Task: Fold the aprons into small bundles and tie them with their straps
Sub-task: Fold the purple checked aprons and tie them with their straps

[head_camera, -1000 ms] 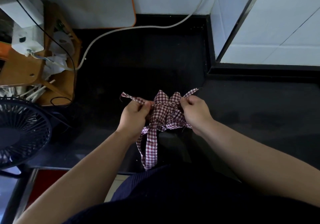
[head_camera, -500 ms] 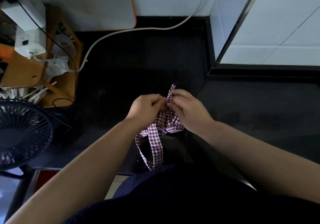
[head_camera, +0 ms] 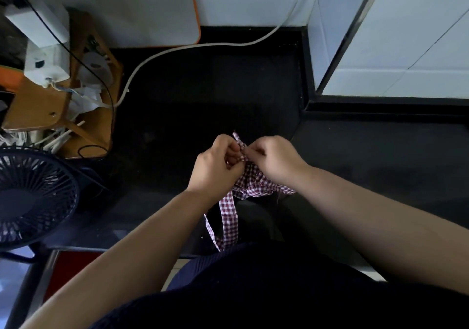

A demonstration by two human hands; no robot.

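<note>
Red-and-white gingham is bunched between my two hands: the apron (head_camera: pixel 251 179) is a small crumpled bundle over the black counter (head_camera: pixel 203 100), close to its near edge and just in front of my body. I cannot tell whether the bundle rests on the counter or hangs from my grip. My left hand (head_camera: pixel 215 168) is clenched, its fingers curled in and pinching the strap end (head_camera: pixel 238 137), a short checked strip that pokes up between my knuckles. My right hand (head_camera: pixel 276 161) meets it there, knuckle to knuckle, with its fingertips curled and nipping the same strip just where it joins the bundle. Most of the cloth spreads out below my right palm and wrist. From under my left hand a long strap (head_camera: pixel 229 217) drops in a loop toward my dark top (head_camera: pixel 253 290), one side broad and flat, the other turned thin. Well off to my left stands a dark fan (head_camera: pixel 33 196), its grille facing up at me. Beyond it is a wooden rack (head_camera: pixel 33 105) cluttered with white boxes and wires. A white cable (head_camera: pixel 203 46) curves across the back of the counter, well apart from the apron, toward the white tiled wall (head_camera: pixel 253 1).
</note>
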